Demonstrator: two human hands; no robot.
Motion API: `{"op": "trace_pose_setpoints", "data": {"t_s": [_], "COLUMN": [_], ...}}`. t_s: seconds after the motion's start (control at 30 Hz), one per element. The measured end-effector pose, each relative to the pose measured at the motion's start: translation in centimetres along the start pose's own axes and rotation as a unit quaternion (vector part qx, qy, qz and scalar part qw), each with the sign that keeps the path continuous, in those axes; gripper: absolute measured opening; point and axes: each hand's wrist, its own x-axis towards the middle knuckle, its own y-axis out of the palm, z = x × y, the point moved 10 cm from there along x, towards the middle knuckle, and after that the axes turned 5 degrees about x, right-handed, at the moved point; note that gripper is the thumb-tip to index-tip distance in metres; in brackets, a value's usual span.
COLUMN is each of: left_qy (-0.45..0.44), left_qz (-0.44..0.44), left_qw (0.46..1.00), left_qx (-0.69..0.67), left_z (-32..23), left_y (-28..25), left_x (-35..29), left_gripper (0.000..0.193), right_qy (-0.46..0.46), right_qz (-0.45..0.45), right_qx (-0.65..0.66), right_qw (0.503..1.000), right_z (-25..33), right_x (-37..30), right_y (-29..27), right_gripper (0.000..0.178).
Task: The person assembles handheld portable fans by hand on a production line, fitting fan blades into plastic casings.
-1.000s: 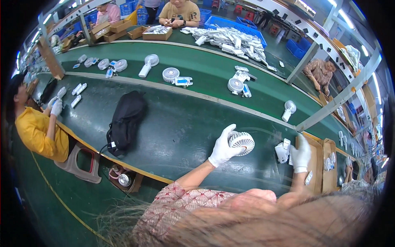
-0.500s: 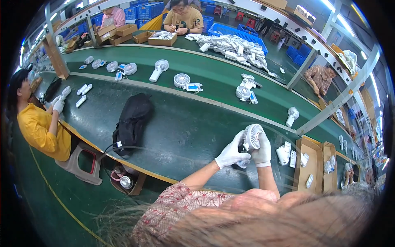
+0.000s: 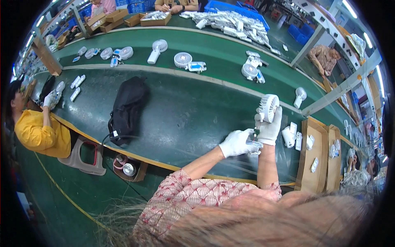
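Fan head (image 3: 269, 108), white, ribbed: right of centre in the frame, grasped by the gloved right hand (image 3: 271, 131). Small pale part (image 3: 256, 144): just below, held in the gloved left hand (image 3: 235, 144). Green circuit piece (image 3: 256, 132): between fan head and part. White casings (image 3: 289, 136): on the dark green surface (image 3: 185, 123), beside the right hand. Black bag (image 3: 128, 107): left of centre. Cardboard tray (image 3: 306, 177): lower right.

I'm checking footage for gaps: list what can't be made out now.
Head view: far side of the white round fan head, turned away.
Head view: part of the pale oblong plastic piece, covered by the white-gloved left hand.
Head view: details of the green circuit board, too small.
Head view: the beige-shirted co-worker, head cut off by the top edge.
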Motion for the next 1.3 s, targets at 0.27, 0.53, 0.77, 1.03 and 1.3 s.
{"op": "trace_pose_setpoints", "data": {"t_s": [0.27,0.53,0.77,1.03,1.3], "left_qy": [-0.018,-0.135,-0.186,-0.217,-0.149], "left_qz": [0.153,-0.072,0.180,-0.031,-0.025], "left_qw": [0.988,0.982,0.813,0.844,0.747], "left_qx": [-0.011,-0.114,-0.522,-0.490,-0.647], "left_z": [0.4,3.3,1.8,5.8,5.1], "left_y": [4.2,-0.4,4.1,1.3,-0.4], "left_x": [-0.7,-0.8,-4.0,-1.8,-0.6], "left_gripper": [0.051,0.031,0.023,0.032,0.047], "right_qy": [0.040,-0.061,-0.041,-0.170,-0.080], "right_qz": [-0.078,-0.043,-0.067,-0.033,-0.127], "right_qx": [-0.132,-0.097,-0.060,-0.102,-0.046], "right_qw": [0.987,0.992,0.995,0.980,0.988], "right_z": [-1.0,1.7,-0.9,1.6,1.2], "right_x": [-1.1,0.5,-0.6,0.3,0.2], "right_y": [-1.2,-1.0,-2.2,1.4,-3.8], "right_gripper": [0.036,0.039,0.040,0.039,0.041]}}
